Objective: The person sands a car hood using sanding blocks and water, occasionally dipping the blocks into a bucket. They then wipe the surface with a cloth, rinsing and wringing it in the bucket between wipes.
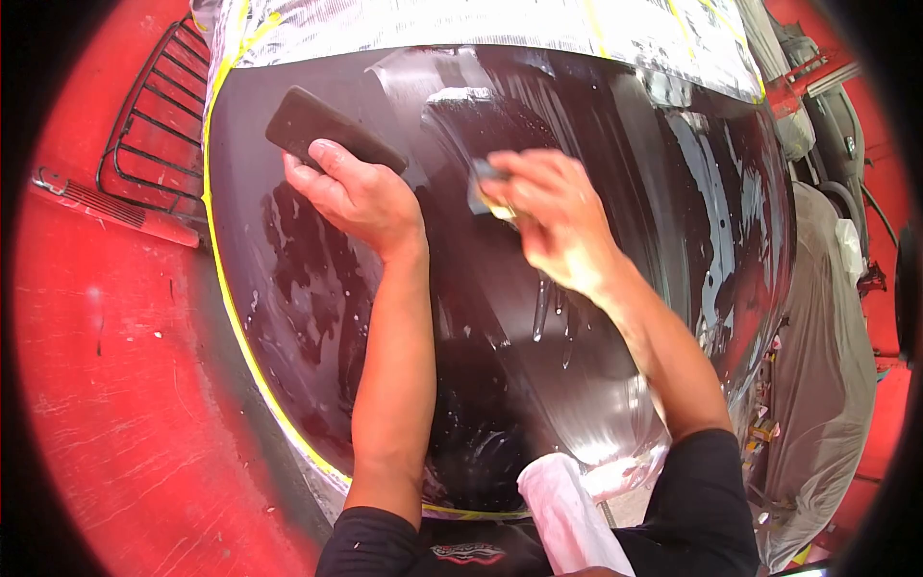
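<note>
A dark, wet, glossy curved panel (481,288) fills the middle, streaked with liquid. My left hand (361,197) grips a flat dark rectangular block (332,125) over the panel's upper left, thumb on its near edge. Further right, my right hand (553,207) is closed on a small blue-grey and yellow pad (484,189), blurred by motion, at the panel's upper middle. Wet streaks and drips show on the panel below that hand.
Silvery masking sheet (433,29) with yellow tape (223,260) borders the panel. A black wire rack (159,120) stands at upper left on the red floor (106,337). Grey sheeting (822,375) hangs at right. A whitish cloth (567,514) lies near my body.
</note>
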Demonstrator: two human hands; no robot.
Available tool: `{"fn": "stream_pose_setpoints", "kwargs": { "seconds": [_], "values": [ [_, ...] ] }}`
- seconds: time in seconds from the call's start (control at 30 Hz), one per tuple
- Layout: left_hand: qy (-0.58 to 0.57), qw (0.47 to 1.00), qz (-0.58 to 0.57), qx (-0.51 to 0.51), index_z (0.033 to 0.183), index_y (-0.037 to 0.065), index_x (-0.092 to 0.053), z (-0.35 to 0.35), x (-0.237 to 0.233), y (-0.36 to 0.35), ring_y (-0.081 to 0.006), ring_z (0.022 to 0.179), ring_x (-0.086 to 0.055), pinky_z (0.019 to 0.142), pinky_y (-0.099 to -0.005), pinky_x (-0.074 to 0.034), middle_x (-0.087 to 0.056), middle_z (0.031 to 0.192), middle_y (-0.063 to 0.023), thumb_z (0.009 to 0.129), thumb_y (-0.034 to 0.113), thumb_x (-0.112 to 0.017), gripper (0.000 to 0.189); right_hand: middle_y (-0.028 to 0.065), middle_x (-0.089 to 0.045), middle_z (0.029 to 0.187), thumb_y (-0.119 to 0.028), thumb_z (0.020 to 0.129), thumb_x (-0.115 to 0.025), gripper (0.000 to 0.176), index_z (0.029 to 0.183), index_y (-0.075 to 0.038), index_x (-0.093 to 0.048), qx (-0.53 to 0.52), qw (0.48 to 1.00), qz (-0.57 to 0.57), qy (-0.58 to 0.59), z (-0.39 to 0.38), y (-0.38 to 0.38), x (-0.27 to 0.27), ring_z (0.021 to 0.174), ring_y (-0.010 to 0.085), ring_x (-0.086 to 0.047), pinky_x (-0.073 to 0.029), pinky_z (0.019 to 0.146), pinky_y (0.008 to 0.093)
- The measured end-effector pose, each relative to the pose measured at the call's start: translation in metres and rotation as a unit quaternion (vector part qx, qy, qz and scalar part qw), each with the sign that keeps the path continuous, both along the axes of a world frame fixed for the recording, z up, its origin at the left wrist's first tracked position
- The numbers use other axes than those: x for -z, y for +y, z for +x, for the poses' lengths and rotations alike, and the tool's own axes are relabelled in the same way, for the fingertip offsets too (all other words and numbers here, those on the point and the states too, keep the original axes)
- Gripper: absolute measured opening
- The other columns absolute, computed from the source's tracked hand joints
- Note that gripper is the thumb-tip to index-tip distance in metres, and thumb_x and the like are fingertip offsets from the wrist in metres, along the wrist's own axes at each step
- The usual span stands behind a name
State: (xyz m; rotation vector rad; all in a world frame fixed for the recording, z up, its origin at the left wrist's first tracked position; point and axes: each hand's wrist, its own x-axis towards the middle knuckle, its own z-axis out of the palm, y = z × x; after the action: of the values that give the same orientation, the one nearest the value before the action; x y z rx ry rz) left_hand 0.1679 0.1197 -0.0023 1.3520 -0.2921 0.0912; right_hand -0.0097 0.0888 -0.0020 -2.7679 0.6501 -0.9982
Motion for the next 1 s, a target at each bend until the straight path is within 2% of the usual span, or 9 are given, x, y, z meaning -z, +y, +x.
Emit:
{"fn": "stream_pose_setpoints", "kwargs": {
  "seconds": [0.1,0.2,0.3,0.43,0.47,0.63,0.83,0.9,1.0],
  "values": [
    [-0.009,0.999,0.011,-0.03,0.135,-0.01,-0.042,-0.001,0.004,-0.002,-0.036,0.109,-0.056,0.096,-0.0419,-0.042,-0.056,0.123,-0.0259,0.104,0.029,-0.041,0.049,0.0108,-0.067,0.111,-0.003,0.077,-0.063,0.031,0.105,-0.013,-0.071,0.015,0.999,-0.03,-0.035,0.059,-0.054,-0.008,0.1,0.0343,-0.059,-0.047,0.088,0.0443],
    [0.017,1.0,0.001,-0.008,0.137,-0.012,-0.042,0.004,0.003,0.002,-0.0375,0.123,-0.05,0.105,-0.0418,-0.037,-0.049,0.135,-0.0293,0.103,0.03,-0.042,0.054,0.0109,-0.067,0.112,-0.002,0.075,-0.065,0.033,0.105,-0.013,-0.072,0.027,0.998,-0.005,-0.059,0.054,-0.045,0.001,0.101,0.0341,-0.06,-0.048,0.087,0.0437],
    [0.005,1.0,0.02,-0.019,0.136,-0.011,-0.041,0.004,0.006,-0.002,-0.0366,0.111,-0.055,0.098,-0.0427,-0.041,-0.055,0.125,-0.0274,0.105,0.03,-0.041,0.051,0.0074,-0.066,0.113,0.0,0.072,-0.068,0.036,0.105,-0.013,-0.073,0.079,0.996,0.011,-0.046,0.008,0.02,0.009,0.101,0.0306,-0.06,-0.048,0.087,0.0418],
    [0.004,1.0,-0.017,0.004,0.136,-0.011,-0.04,0.001,0.0,0.002,-0.0354,0.11,-0.057,0.095,-0.0408,-0.043,-0.057,0.124,-0.0266,0.105,0.027,-0.042,0.049,0.0099,-0.067,0.11,-0.005,0.076,-0.068,0.029,0.103,-0.013,-0.073,0.078,0.995,-0.017,-0.064,0.063,-0.033,-0.003,0.099,0.0319,-0.06,-0.047,0.086,0.0432],
    [-0.001,1.0,-0.022,0.013,0.137,-0.01,-0.04,0.001,-0.002,0.003,-0.0346,0.109,-0.058,0.094,-0.0399,-0.044,-0.058,0.123,-0.0259,0.105,0.025,-0.043,0.048,0.0147,-0.066,0.107,-0.01,0.079,-0.071,0.028,0.107,-0.009,-0.073,0.073,0.996,-0.021,-0.043,0.078,-0.047,-0.009,0.096,0.0348,-0.062,-0.05,0.088,0.0409],
    [0.018,1.0,-0.009,0.013,0.138,-0.009,-0.039,-0.001,-0.003,0.002,-0.0325,0.102,-0.06,0.09,-0.0387,-0.046,-0.061,0.119,-0.0229,0.105,0.023,-0.043,0.046,0.0101,-0.066,0.107,-0.002,0.073,-0.071,0.034,0.106,-0.012,-0.073,0.106,0.993,0.008,-0.053,0.025,0.025,0.003,0.1,0.0324,-0.059,-0.047,0.086,0.0422],
    [0.012,1.0,-0.022,0.013,0.137,-0.009,-0.039,0.001,0.002,0.001,-0.0328,0.098,-0.062,0.088,-0.0392,-0.047,-0.063,0.113,-0.0227,0.105,0.023,-0.043,0.046,0.0127,-0.066,0.109,-0.008,0.079,-0.069,0.024,0.102,-0.01,-0.072,0.11,0.991,-0.019,-0.07,0.086,-0.037,-0.003,0.099,0.0341,-0.059,-0.047,0.085,0.0431],
    [-0.005,1.0,-0.028,0.008,0.137,-0.009,-0.039,0.004,0.002,0.002,-0.0329,0.098,-0.062,0.087,-0.0395,-0.047,-0.064,0.112,-0.0229,0.105,0.023,-0.044,0.046,0.0123,-0.066,0.109,-0.007,0.078,-0.071,0.025,0.103,-0.011,-0.072,0.09,0.993,-0.028,-0.071,0.059,-0.015,0.002,0.1,0.033,-0.06,-0.047,0.086,0.0434],
    [0.013,1.0,-0.025,0.01,0.136,-0.009,-0.04,-0.001,-0.002,0.0,-0.0335,0.096,-0.062,0.087,-0.0403,-0.047,-0.064,0.11,-0.0233,0.105,0.023,-0.044,0.045,0.0125,-0.065,0.109,-0.004,0.077,-0.07,0.031,0.107,-0.012,-0.071,0.139,0.989,-0.002,-0.046,0.03,0.029,0.009,0.099,0.0331,-0.059,-0.046,0.087,0.0437]
  ]
}}
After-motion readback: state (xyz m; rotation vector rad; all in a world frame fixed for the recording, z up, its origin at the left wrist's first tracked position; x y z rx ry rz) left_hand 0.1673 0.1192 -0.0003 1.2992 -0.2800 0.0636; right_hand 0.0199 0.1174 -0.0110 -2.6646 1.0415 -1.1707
